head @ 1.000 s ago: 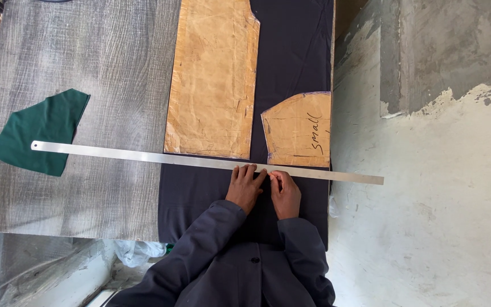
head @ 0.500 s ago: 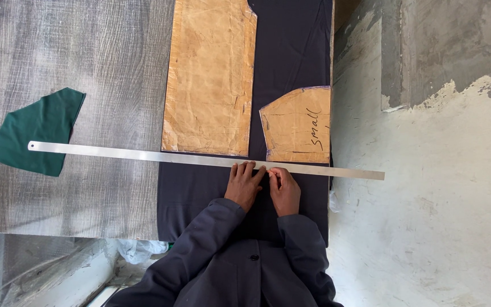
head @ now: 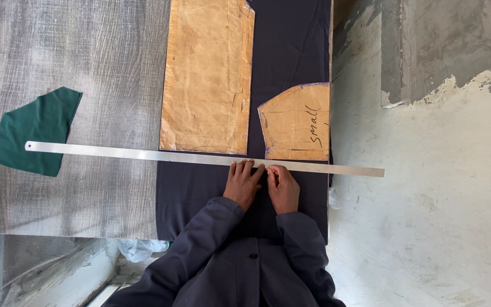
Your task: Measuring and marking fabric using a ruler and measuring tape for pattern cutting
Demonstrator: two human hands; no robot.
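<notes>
Long steel ruler (head: 143, 153) laid flat across the desk (head: 103, 68), running from the green fabric scrap (head: 32, 133) near the left edge, over the dark navy cloth (head: 291, 51), to well past the desk's right edge, its end hanging over the concrete floor (head: 427, 227). Set just below the bottom edges of both paper patterns, seemingly as a straight guide along them. Left hand (head: 244, 185) pressed flat against the ruler's near side, fingers (head: 245, 169) together and extended, tips touching the metal, apparently pinning it so that it cannot slide. Right hand (head: 283, 187) just beside, touching the left, fingers (head: 274, 173) curled in a pinch at the ruler's edge; perhaps closed on a small marker or chalk, but cannot tell, too small to make out.

Large tan paper pattern (head: 208, 74) lying on the cloth's left part, reaching up to the far edge of the view. Smaller tan pattern piece (head: 296, 122), curved at the top and bearing handwriting, near the desk's right edge, apart from the large one with a strip of cloth between. Dark jacket sleeves (head: 200, 244) coming in from the near edge. Crumpled pale plastic (head: 140, 247) below the desk's near edge. Nothing lying in the way along the ruler.
</notes>
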